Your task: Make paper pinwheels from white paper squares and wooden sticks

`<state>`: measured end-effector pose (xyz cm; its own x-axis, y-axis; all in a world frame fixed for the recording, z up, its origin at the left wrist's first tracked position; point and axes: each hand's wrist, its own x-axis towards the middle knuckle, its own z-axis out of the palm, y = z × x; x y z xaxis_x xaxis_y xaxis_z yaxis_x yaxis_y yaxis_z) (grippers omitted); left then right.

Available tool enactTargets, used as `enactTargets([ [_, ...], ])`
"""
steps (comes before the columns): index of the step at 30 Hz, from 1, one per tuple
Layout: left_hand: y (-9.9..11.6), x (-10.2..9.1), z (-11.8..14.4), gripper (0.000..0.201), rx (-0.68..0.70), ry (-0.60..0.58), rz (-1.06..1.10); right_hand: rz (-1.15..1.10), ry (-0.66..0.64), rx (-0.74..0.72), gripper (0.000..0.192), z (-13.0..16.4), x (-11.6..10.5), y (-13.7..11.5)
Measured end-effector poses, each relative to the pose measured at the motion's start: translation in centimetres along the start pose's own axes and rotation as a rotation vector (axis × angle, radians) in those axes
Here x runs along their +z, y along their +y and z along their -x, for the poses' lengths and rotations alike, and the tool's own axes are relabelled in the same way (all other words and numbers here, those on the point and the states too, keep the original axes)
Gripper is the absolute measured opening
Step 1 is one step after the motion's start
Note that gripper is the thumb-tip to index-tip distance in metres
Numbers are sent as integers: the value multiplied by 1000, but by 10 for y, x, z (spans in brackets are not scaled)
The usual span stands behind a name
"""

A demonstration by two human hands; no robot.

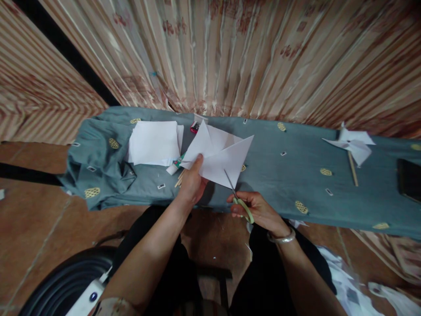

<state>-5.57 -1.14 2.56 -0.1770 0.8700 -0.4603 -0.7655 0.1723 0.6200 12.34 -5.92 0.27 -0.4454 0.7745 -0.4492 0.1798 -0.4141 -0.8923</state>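
My left hand (192,182) pinches a folded white paper sheet (219,156) by its lower left corner and holds it above the teal cloth-covered table (279,180). My right hand (258,210) grips pale green-handled scissors (237,197), whose blades point up and left into the lower edge of the paper. A silver bangle circles my right wrist.
A stack of white sheets (154,142) lies at the left of the table, with a glue tube (176,165) and thin wooden sticks (180,177) beside it. A finished paper pinwheel on a stick (351,147) lies at the right, near a dark phone (409,180). Paper scraps litter the floor at lower right.
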Motion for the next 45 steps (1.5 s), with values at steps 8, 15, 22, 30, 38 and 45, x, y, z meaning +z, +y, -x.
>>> enactTargets([
  [8,-2,3,4,34,8,0,-5,5,15,-13,46,-1,1,3],
  [15,-2,1,1,30,0,5,-3,-43,18,34,47,-3,1,5],
  [22,-3,-2,-1,29,12,-5,-9,-82,52,72,51,-3,3,2],
  [30,-10,-2,1,32,38,-64,-54,-13,67,8,52,-4,1,2],
  [38,-11,-2,0,27,26,-22,-53,-38,67,43,52,-4,3,-2],
  [45,-11,-2,-1,31,34,-12,-43,-59,87,42,50,-6,4,0],
])
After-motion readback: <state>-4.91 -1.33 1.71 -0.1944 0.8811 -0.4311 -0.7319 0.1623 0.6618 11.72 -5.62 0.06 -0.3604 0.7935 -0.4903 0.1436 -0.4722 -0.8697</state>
